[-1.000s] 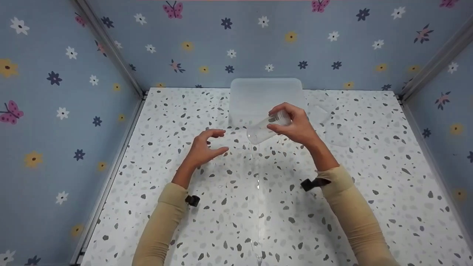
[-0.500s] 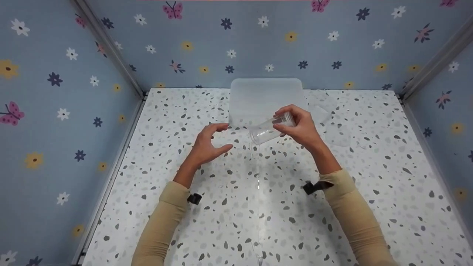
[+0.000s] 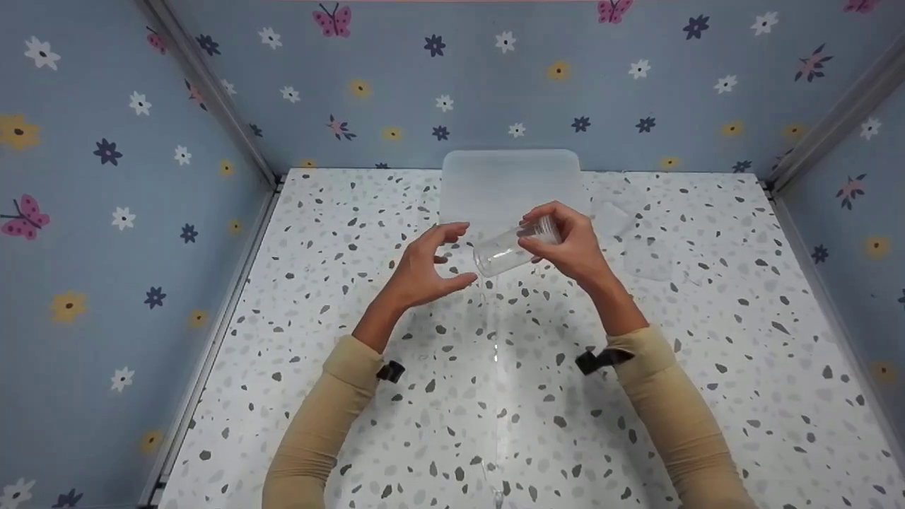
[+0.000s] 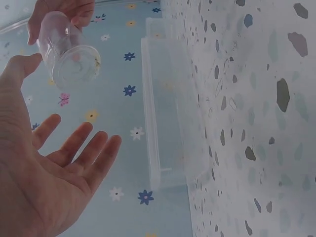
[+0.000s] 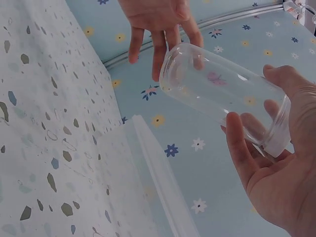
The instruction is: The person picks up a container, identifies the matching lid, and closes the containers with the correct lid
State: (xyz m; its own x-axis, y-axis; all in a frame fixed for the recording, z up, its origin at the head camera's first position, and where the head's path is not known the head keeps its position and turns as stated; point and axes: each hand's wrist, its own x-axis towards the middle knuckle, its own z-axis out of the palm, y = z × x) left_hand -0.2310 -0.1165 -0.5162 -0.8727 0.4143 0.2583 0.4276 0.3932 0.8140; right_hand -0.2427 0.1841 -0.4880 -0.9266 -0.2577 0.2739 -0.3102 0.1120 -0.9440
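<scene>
- A white table (image 3: 431, 438) with grey flecks.
- A frosted plastic box (image 3: 509, 177) with rounded corners, at the table's far edge.
- To its right, clear shapes (image 3: 647, 258), too faint for me to identify.
- Blue walls (image 3: 615, 95) on three sides, printed with flowers (image 3: 558, 70) and pink butterflies (image 3: 332, 20).
- Grey metal strips (image 3: 208, 99) along the wall corners.
</scene>
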